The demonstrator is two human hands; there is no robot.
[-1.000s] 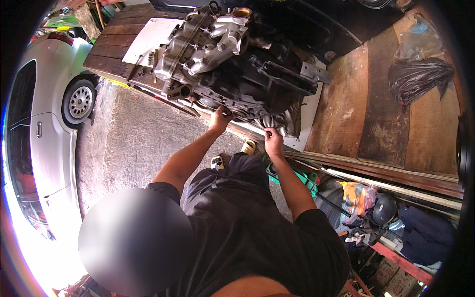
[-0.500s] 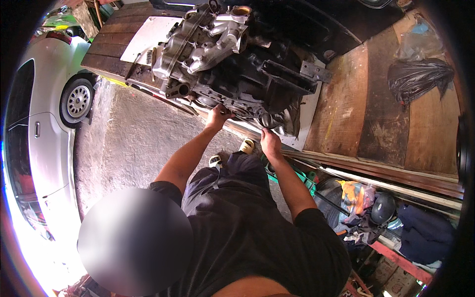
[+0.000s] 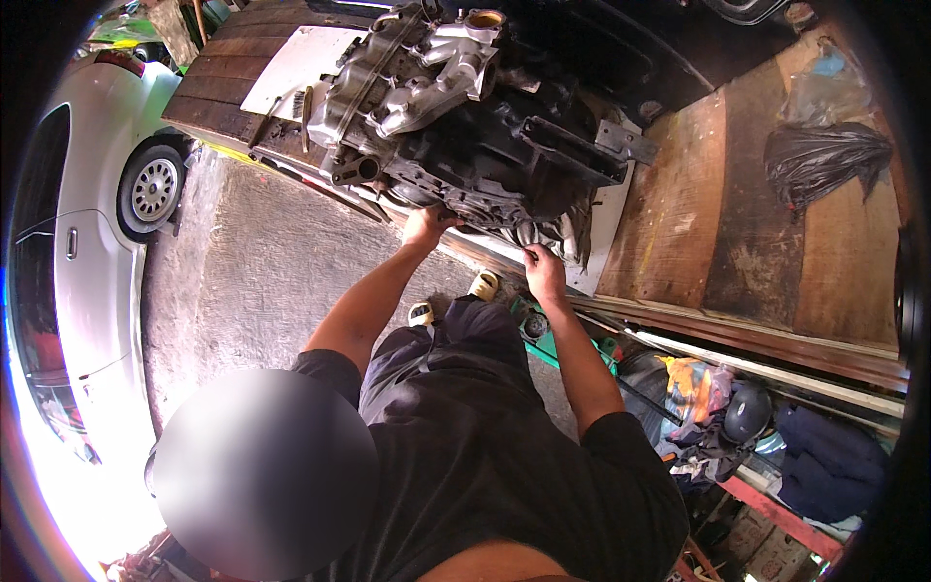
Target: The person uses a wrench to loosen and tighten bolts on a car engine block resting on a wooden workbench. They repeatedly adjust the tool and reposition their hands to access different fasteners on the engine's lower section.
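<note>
A large engine, with silvery castings on top and a dark block, lies on a white board on the wooden bench. My left hand is at the engine's near lower edge, its fingers curled against the dark parts; what they grip is hidden. To its right, my right hand is closed in a pinch beside the engine's near right corner. Whatever sits between those fingertips is too small to tell. A crumpled grey cloth appears bunched just beyond this hand.
A brush lies left of the engine on the bench. A black plastic bag rests on the boards at right. Below the bench's right side are a black helmet and cloths. A silver car stands at left.
My right hand has moved slightly up and right, its fingers now pinched closer to the engine. My left hand stays at nearly the same spot. The whole view has shifted a little.
</note>
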